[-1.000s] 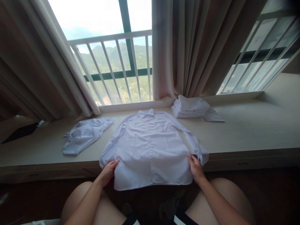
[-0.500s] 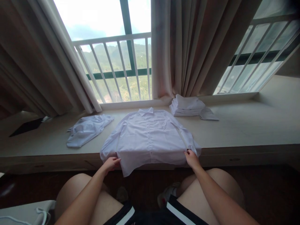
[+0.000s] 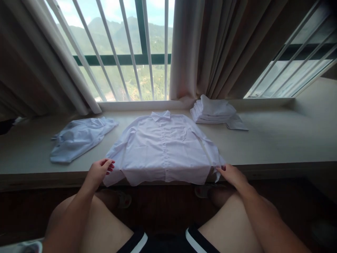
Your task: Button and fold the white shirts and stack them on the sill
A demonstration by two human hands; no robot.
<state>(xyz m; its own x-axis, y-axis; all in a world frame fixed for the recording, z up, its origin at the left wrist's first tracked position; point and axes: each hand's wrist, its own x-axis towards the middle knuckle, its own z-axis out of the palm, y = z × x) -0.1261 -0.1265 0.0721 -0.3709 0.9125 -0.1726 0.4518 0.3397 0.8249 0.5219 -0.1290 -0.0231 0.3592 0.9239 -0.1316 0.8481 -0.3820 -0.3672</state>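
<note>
A white button-up shirt lies spread front up, its collar toward the window and its hem draped over the front edge of the ledge. My right hand pinches the cuff end of the sleeve on the right. At the opposite side, my left hand is beside the outer edge of the other sleeve, its fingers loosely bent and a little apart. No cloth shows plainly between those fingers.
A crumpled white garment lies left of the shirt on the ledge. Behind on the right sits a stack of folded white clothes. Curtains hang by the barred window. My bare knees are below the ledge.
My left hand has moved left from the hem to the sleeve. My right hand has shifted right onto the other cuff. The hem lies straighter, and the view has tipped down.
</note>
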